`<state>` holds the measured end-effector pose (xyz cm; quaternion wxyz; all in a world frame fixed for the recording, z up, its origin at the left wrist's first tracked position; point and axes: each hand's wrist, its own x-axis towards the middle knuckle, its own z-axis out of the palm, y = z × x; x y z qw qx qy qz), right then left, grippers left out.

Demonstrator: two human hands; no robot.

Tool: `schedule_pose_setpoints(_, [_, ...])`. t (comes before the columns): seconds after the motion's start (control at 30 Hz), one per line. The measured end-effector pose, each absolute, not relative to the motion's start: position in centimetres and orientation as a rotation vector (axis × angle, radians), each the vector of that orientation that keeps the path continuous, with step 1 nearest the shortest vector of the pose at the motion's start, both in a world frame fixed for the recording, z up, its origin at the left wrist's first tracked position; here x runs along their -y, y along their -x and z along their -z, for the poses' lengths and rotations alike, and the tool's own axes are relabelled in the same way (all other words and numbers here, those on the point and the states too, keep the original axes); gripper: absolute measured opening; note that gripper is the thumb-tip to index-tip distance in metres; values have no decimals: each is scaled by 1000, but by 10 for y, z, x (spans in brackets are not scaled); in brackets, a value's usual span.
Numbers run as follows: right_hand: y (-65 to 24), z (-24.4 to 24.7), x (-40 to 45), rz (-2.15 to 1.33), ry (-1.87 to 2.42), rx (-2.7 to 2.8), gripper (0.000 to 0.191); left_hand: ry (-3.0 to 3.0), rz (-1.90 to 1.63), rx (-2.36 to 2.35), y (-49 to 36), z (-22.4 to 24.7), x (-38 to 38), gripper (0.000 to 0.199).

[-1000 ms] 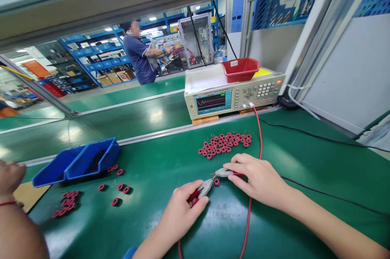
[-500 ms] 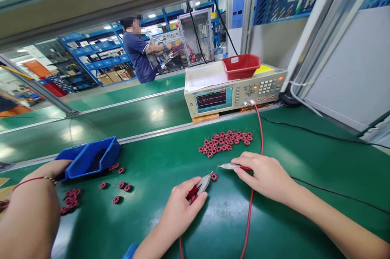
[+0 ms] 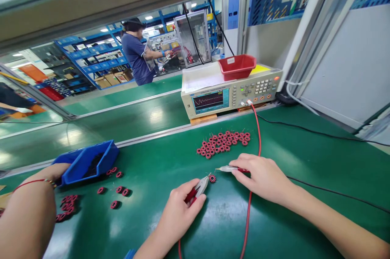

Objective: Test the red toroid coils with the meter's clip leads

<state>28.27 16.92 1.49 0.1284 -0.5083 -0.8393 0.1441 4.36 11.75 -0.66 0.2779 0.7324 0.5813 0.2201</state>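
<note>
My left hand (image 3: 183, 206) is closed on a grey clip with red grips (image 3: 201, 187), its tip at the left side of a small red-and-black ring coil (image 3: 212, 178). In my right hand (image 3: 263, 175) is a probe (image 3: 226, 168) with a red lead, its thin tip pointing left, just above and right of that coil. Behind them lies a cluster of several similar coils (image 3: 224, 142) with wire ends sticking up. The tester (image 3: 231, 94) shows a wave curve and a green OK on its screen (image 3: 210, 101).
A red bin (image 3: 237, 66) sits on the tester. A red cable (image 3: 249, 214) crosses the bench. At left, a co-worker's arm (image 3: 33, 206) reaches into blue bins (image 3: 82, 163), near several loose coils (image 3: 115, 205). Another person (image 3: 137, 53) stands beyond the bench.
The tester screen has gone from a red NG to a green OK. The whole view has shifted slightly; both hands keep nearly the same place around the coil.
</note>
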Motion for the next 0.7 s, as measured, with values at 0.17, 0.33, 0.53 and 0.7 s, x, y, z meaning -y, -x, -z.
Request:
schedule_pose_setpoints(0.17, [-283,-13,-170,-415,1467,2441,26,-1970,-593,-1573,-44,6,-118,26])
schedule_pose_setpoints(0.33, [-284,-11,-170,-411,1463,2436,26,-1976,-605,-1581,-43,8,-118,26])
schedule_pose_setpoints(0.53, [-283,-13,-170,-413,1461,2440,27,-1996,-616,-1580,-42,9,-117,27])
schedule_pose_setpoints(0.7, [-284,-15,-170,-433,1473,2431,27,-1973,-623,-1580,-43,7,-117,26])
